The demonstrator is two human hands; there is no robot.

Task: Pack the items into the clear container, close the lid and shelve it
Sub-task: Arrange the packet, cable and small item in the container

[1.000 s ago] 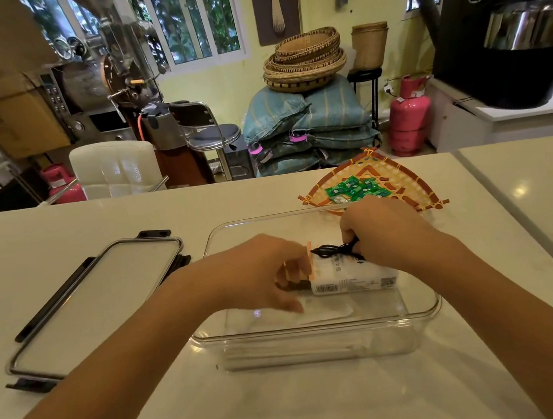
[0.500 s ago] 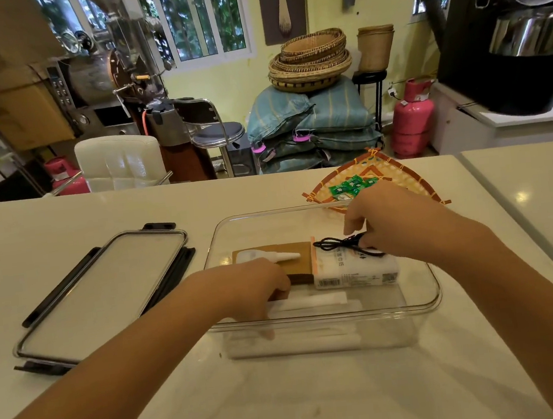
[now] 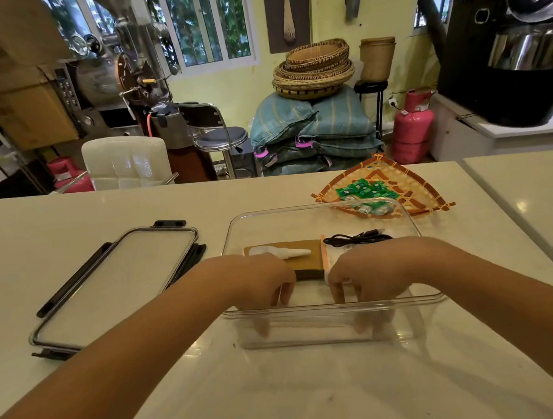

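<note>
The clear container point(image 3: 319, 206) stands in the middle of the white counter. Inside it lie a brown flat box point(image 3: 307, 263) with a white nozzle tube point(image 3: 288, 251) on top, a black coiled cable point(image 3: 357, 237) on a white packet, and a pale flat item point(image 3: 307, 296) near the front wall. My left hand point(image 3: 259, 280) and my right hand point(image 3: 368, 271) both dip into the container's near side, fingers pointing down behind the front wall. Whether they grip anything is hidden. The container's lid point(image 3: 118, 282) lies flat on the counter to the left.
A woven fan-shaped tray point(image 3: 414, 193) with green sachets point(image 3: 362, 191) lies just behind the container's right corner. The counter point(image 3: 289, 397) has a seam on the right. Chairs, sacks, baskets and gas cylinders stand beyond its far edge.
My right hand has let go of the black cable and drawn back to the near wall. My left hand has also pulled back, which uncovered the brown box and the white tube.
</note>
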